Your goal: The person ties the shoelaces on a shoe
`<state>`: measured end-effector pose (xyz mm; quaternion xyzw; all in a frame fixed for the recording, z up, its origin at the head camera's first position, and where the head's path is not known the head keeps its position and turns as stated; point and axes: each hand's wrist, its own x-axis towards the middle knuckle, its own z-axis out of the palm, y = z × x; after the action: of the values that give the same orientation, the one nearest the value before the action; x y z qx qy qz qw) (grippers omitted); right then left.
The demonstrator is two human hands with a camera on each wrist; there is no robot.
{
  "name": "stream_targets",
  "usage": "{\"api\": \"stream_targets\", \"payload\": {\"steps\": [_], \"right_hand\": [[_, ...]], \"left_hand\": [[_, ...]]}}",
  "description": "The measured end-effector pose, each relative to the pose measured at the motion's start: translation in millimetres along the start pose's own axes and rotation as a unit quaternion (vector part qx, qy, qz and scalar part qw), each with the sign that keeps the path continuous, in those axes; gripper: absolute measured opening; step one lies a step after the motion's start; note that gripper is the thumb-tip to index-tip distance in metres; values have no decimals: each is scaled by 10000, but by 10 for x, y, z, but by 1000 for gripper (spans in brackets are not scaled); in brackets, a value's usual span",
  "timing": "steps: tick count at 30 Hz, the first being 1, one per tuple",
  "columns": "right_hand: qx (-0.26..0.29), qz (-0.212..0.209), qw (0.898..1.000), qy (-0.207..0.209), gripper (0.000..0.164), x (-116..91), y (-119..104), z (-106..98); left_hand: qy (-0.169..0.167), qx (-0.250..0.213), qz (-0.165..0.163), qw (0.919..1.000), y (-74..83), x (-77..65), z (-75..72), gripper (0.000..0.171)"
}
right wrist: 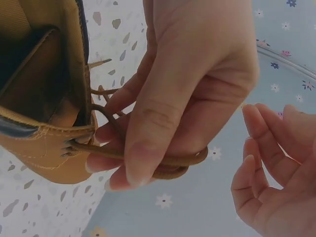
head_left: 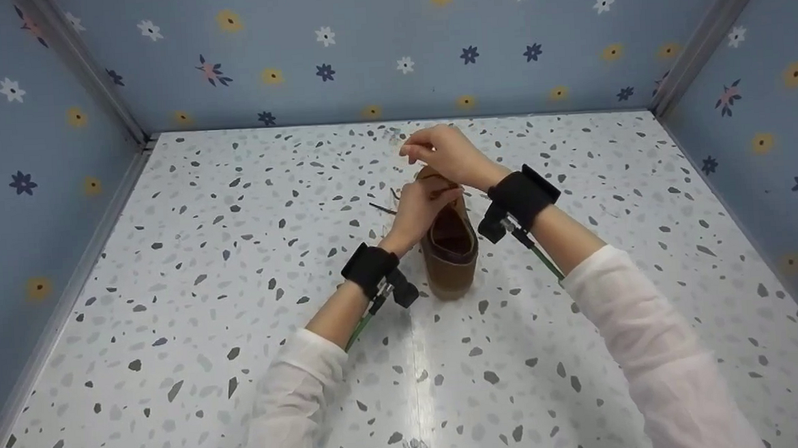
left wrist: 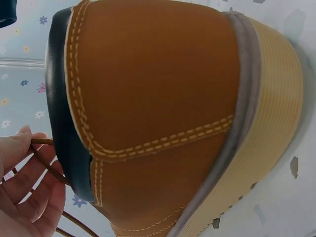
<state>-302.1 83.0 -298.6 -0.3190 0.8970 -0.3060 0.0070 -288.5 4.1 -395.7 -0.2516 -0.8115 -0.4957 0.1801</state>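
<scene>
A speckled tabletop [head_left: 170, 297] carries a brown shoe [head_left: 451, 283], midway between left and right edges, nearer the far edge, toe pointing that way; the right hand [head_left: 451, 154], fingers loosely bent and empty, hovers above the toe; the left hand [head_left: 415, 213] pinches looped brown lace [right wrist: 96, 149]

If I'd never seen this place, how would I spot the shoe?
Find the pale, speckled surface before the blue flowered wall. Near its middle, by the person's left hand, sits a brown shoe, toe toward that wall. Unlike the black wristbands nearby, it has laces and a dark-rimmed opening.
</scene>
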Motion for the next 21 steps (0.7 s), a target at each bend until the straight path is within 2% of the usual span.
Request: {"api": "stream_targets", "payload": {"steps": [6, 13, 21], "right_hand": [[45, 85, 9996, 249, 19, -66, 124, -76], [21, 0, 9991, 435, 17, -140, 301, -116], [-102, -142, 9989, 424, 12, -184, 547, -70]], "left_hand": [[-131, 164, -188, 9996, 13, 2, -11, 14], [-119, -85, -361, 9992, -15, -11, -34, 13], [182, 103, -118, 9997, -57, -19, -61, 12]]}}
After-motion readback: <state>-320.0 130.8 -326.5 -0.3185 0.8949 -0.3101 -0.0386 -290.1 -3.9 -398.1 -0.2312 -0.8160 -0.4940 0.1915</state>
